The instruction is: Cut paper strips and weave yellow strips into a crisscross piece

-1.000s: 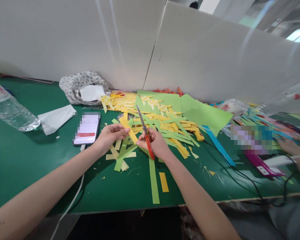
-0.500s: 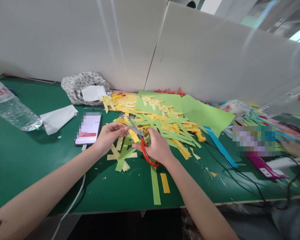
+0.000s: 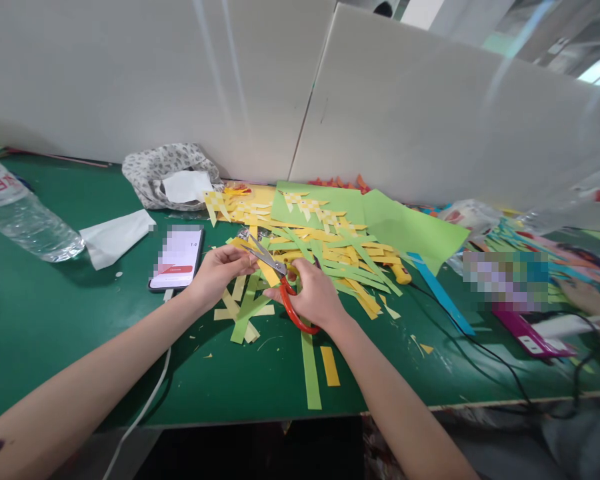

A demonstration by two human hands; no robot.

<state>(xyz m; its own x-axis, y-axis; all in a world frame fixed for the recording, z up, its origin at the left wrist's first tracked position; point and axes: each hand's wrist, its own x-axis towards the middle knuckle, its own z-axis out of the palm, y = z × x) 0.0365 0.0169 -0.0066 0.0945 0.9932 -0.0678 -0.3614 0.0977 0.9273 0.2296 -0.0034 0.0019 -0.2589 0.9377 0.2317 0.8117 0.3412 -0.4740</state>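
My right hand (image 3: 314,292) grips a pair of scissors (image 3: 286,293) by their red handles. The blades stand slightly apart and point up and left, close to my left fingertips. My left hand (image 3: 227,265) is closed in a pinch on a small piece of yellow paper, mostly hidden by the fingers and blades. Beneath and behind both hands lies a pile of yellow and green paper strips (image 3: 353,257). Woven yellow-and-white paper pieces (image 3: 300,203) rest at its back, partly on a green sheet (image 3: 347,200).
A phone (image 3: 177,257) with a white cable lies left of my hands. Farther left are a tissue (image 3: 117,237) and a water bottle (image 3: 30,213). A patterned cloth bag (image 3: 165,175) sits by the wall. At right are a yellow-handled tool (image 3: 401,272), a purple power strip (image 3: 530,337) and another person's hand (image 3: 583,293).
The scissors have shifted very slightly left, with their blades a little nearer each other. The digits on the phone screen have changed. My left hand stays almost in place.
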